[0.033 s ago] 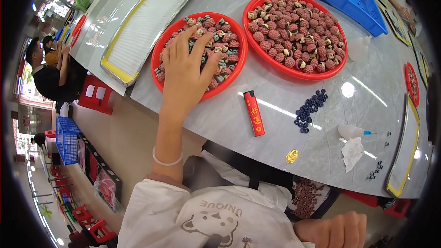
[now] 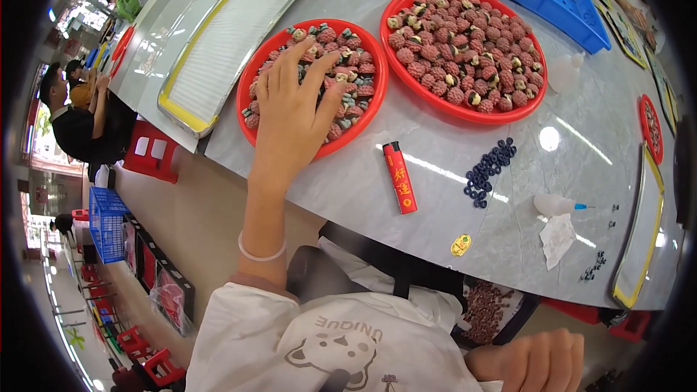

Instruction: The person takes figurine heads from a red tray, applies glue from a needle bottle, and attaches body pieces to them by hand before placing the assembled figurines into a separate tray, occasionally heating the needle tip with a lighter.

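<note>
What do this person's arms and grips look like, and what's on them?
The left arm has a loose white cloth sleeve, a brownish cuff and a thin, pale round wristband. The left grip and right grip wear no gloves.

Left fingers [image 2: 290, 69] hide some pieces [image 2: 365, 69] in a red bowl [image 2: 380, 76]; the top edge crops a blue tray [image 2: 534, 9].

On the glossy grey marbled counter [image 2: 446, 149], here sits a smaller round red plastic tray [image 2: 378, 92], right beside it a larger round red plastic tray [image 2: 501, 118], then a slim red lighter [image 2: 400, 178], dark blue rings [image 2: 480, 181] loosely heaped, a yellow oval sticker [image 2: 461, 245], crumpled white paper [image 2: 557, 242]!
</note>
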`<action>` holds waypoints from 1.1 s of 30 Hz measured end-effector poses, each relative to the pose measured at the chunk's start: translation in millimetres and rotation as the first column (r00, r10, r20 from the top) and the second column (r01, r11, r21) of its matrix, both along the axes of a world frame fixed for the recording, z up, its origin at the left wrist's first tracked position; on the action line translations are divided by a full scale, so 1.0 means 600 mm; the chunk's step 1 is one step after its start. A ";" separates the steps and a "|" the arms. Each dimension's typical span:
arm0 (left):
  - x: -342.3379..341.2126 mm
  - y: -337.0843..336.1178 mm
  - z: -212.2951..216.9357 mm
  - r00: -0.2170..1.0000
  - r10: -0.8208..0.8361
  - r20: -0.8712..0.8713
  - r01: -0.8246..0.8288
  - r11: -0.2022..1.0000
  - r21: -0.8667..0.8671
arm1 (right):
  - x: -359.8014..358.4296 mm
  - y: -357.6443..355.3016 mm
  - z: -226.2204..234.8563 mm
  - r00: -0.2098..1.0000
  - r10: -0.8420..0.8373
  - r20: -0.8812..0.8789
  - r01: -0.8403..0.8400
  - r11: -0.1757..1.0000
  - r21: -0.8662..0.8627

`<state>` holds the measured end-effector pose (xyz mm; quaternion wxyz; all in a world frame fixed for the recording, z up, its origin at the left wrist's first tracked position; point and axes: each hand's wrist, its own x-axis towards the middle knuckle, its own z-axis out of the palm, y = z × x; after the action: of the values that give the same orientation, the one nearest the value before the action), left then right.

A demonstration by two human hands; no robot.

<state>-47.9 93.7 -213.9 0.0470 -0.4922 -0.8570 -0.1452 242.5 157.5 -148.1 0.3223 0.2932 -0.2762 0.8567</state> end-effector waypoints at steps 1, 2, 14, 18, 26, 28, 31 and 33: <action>-0.001 0.000 0.003 1.000 -0.013 0.007 0.013 1.000 -0.008 | 0.017 0.014 -0.013 0.994 -0.109 0.001 0.108 0.988 0.112; -0.002 0.002 0.008 0.999 -0.031 0.014 0.031 0.999 -0.013 | 0.034 0.017 -0.026 0.998 -0.067 0.010 0.065 0.990 0.122; 0.004 0.005 0.111 0.997 -0.027 0.073 0.035 0.993 -0.112 | 0.121 0.038 -0.069 0.503 -0.622 0.600 0.715 0.690 0.116; 0.019 0.045 0.118 0.975 -0.040 -0.219 0.035 0.999 -0.025 | 0.115 0.046 -0.082 0.399 -0.668 0.628 0.758 0.626 0.185; 0.033 0.169 0.093 0.850 -0.525 -0.033 0.525 0.851 -0.005 | 0.128 0.070 -0.104 -0.230 -0.931 0.283 0.576 0.104 0.811; 0.027 0.186 0.082 0.826 -0.562 0.037 0.563 0.823 -0.080 | 0.134 0.075 -0.109 -0.273 -0.931 0.242 0.548 0.056 0.834; 0.019 0.200 0.069 0.769 -0.635 -0.077 0.628 0.772 -0.096 | 0.140 0.080 -0.110 -0.333 -0.921 0.202 0.493 0.013 0.870; 0.017 0.202 0.067 0.774 -0.629 -0.063 0.621 0.775 -0.115 | 0.136 0.085 -0.110 -0.357 -0.911 0.208 0.464 0.020 0.885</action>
<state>-38.0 214.8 -173.8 0.0163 -0.7570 -0.6469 -0.0907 324.3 208.6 -213.9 0.5324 -0.3771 -0.6905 0.3123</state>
